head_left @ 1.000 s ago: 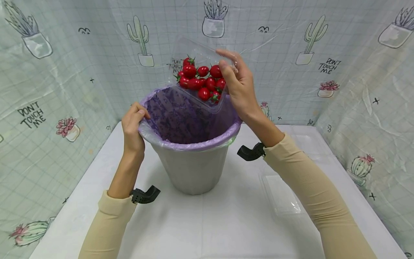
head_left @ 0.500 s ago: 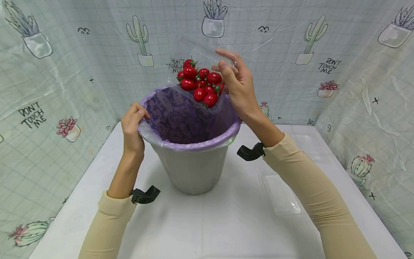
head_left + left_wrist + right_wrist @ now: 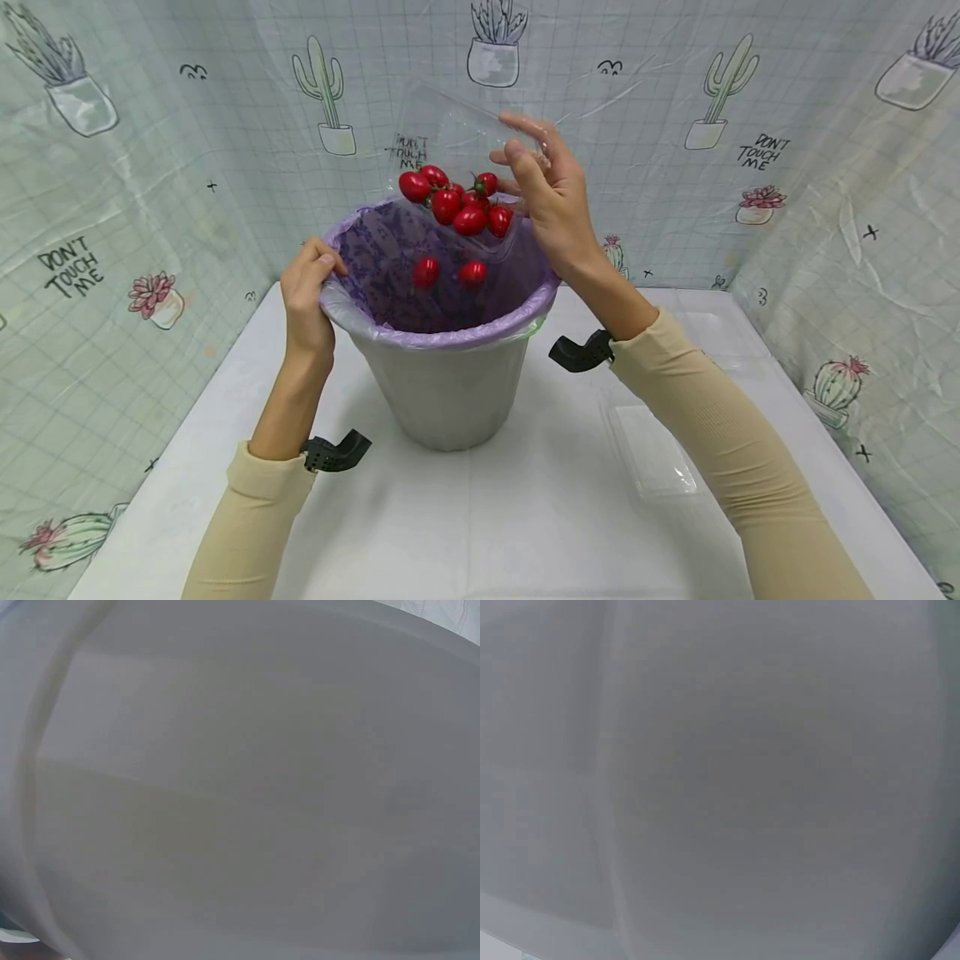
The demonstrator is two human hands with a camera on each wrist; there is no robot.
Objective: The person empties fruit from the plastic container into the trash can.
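Observation:
A grey trash can point(image 3: 450, 392) with a purple bag point(image 3: 465, 333) folded over its rim stands on the white table. My left hand point(image 3: 306, 275) grips the rim and bag at the left side. Above the can's far right side, my right hand point(image 3: 551, 187) holds a clear plastic container point(image 3: 450, 117) by its edge, tipped steeply toward the opening. Several red cherry tomatoes point(image 3: 470, 221) with green stems are tumbling along its lower part. Two more tomatoes point(image 3: 426, 272) are in mid-air inside the mouth of the can. Both wrist views show just the grey can wall point(image 3: 247, 787) close up.
On the table to the right lies a clear plastic lid or tray point(image 3: 656, 454), partly behind the right forearm. Another clear plastic piece point(image 3: 712, 333) lies farther back. A cactus-print cloth point(image 3: 637, 108) hangs round the back and sides of the table.
The tomatoes have slid down the tipped container, and two have fallen out of it into the can's mouth. Both hands have stayed in place.

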